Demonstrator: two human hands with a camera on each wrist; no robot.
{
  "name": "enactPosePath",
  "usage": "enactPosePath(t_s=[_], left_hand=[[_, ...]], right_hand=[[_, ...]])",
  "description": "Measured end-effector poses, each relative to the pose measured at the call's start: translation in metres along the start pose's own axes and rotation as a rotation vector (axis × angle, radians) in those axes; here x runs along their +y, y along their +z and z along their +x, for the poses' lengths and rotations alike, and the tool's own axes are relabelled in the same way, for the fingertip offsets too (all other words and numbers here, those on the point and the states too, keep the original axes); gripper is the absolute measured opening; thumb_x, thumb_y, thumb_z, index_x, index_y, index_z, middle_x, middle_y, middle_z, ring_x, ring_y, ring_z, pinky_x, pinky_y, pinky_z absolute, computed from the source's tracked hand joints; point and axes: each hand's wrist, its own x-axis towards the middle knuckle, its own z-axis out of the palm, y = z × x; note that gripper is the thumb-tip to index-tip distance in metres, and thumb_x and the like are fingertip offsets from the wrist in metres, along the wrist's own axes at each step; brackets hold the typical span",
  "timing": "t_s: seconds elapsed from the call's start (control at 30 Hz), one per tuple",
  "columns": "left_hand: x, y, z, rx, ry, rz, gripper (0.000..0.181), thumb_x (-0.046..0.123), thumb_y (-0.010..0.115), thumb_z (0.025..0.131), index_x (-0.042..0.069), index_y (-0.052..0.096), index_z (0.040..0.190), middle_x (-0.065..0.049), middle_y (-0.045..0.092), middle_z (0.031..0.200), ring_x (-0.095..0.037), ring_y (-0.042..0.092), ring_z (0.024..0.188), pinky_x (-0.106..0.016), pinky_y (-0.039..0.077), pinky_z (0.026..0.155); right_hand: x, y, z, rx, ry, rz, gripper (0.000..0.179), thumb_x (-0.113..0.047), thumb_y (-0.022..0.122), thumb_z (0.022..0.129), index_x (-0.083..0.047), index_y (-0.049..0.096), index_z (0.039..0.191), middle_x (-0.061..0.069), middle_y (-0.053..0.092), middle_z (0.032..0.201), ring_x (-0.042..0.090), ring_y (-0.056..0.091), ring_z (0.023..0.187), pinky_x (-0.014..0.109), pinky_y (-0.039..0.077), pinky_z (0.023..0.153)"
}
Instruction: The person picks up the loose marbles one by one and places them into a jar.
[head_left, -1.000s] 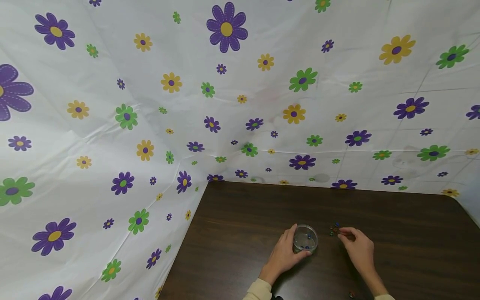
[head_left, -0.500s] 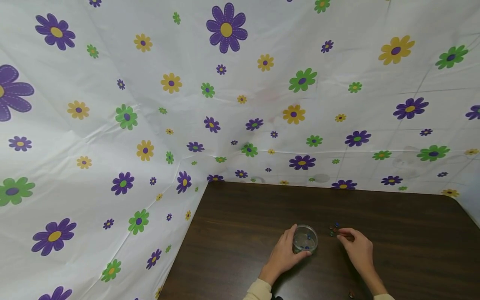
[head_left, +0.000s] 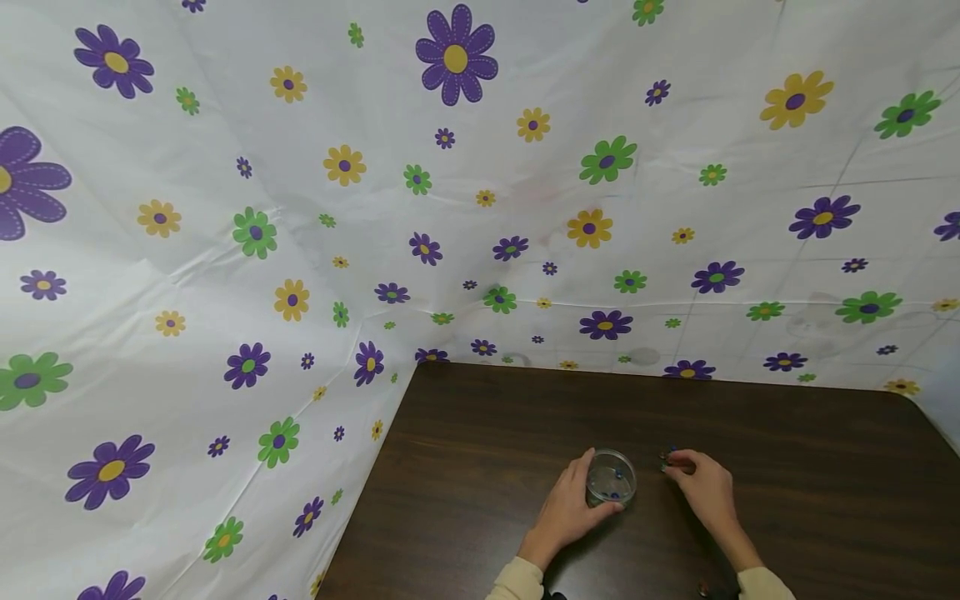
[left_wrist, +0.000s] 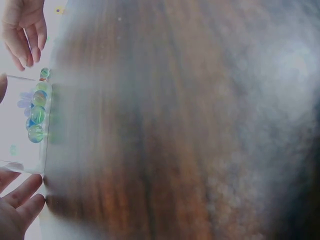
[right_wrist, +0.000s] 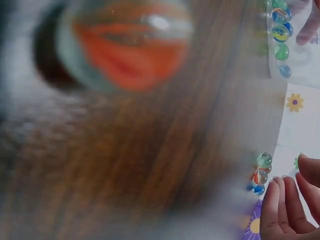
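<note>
Marbles [right_wrist: 261, 176] near the right fingers [right_wrist: 294, 205], which are apart, look slippery, best pinched round the sides; left fingers [left_wrist: 26, 192] hold a clear jar [head_left: 602, 477].

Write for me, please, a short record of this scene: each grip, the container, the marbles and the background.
Left grip: holds the clear container around its side
Right grip: beside the loose marbles; contact unclear, no held marble visible
Container: upright on the dark brown table, with several marbles inside
Loose marbles: close together; green, orange and blue among them
Lone marble: apart from that group, at the head view's lower edge
Background: white sheet with purple, yellow and green flowers
</note>
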Motion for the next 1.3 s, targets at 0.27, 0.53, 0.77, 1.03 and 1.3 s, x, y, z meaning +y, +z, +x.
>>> enactPosePath(t_s=[0.27,0.53,0.77,1.03,1.3], left_hand=[[0.000,0.000,0.000,-0.018,-0.017,-0.009,0.093,0.063,0.071,0.091,0.021,0.030,0.164,-0.003,0.051,0.151,-0.020,0.053,0.134,-0.040,0.051,0.101],[0.000,0.001,0.000,-0.021,-0.020,-0.014,0.094,0.063,0.070,0.091,0.021,0.030,0.164,-0.003,0.050,0.152,-0.021,0.053,0.134,-0.041,0.051,0.101],[0.001,0.000,0.000,-0.021,-0.019,-0.019,0.094,0.063,0.071,0.091,0.020,0.031,0.164,-0.004,0.051,0.151,-0.020,0.053,0.133,-0.040,0.051,0.101],[0.002,-0.001,0.000,-0.024,-0.023,-0.016,0.093,0.063,0.071,0.091,0.021,0.030,0.164,-0.003,0.050,0.152,-0.021,0.053,0.135,-0.040,0.051,0.101],[0.001,-0.001,0.000,-0.009,-0.007,-0.003,0.093,0.062,0.071,0.091,0.019,0.031,0.163,-0.003,0.052,0.150,-0.020,0.053,0.133,-0.039,0.051,0.100]], right_hand=[[0.000,0.004,0.007,-0.095,0.031,-0.001,0.018,-0.003,0.078,0.089,0.007,0.075,0.104,0.018,0.075,0.094,0.038,0.070,0.087,0.055,0.054,0.078],[-0.001,0.007,0.011,-0.128,0.041,-0.006,0.017,0.000,0.076,0.089,0.009,0.074,0.103,0.021,0.074,0.094,0.040,0.070,0.086,0.054,0.055,0.077],[-0.001,0.009,0.012,-0.153,0.018,-0.039,0.012,0.003,0.075,0.087,0.007,0.075,0.098,0.018,0.072,0.090,0.035,0.067,0.081,0.049,0.055,0.070],[-0.001,0.011,0.011,-0.181,0.007,-0.054,0.007,0.007,0.075,0.087,0.007,0.075,0.094,0.021,0.071,0.093,0.040,0.067,0.086,0.053,0.055,0.073],[0.001,0.013,0.013,-0.186,-0.023,-0.063,0.005,0.007,0.077,0.085,0.006,0.076,0.091,0.026,0.071,0.099,0.052,0.064,0.104,0.062,0.052,0.086]])
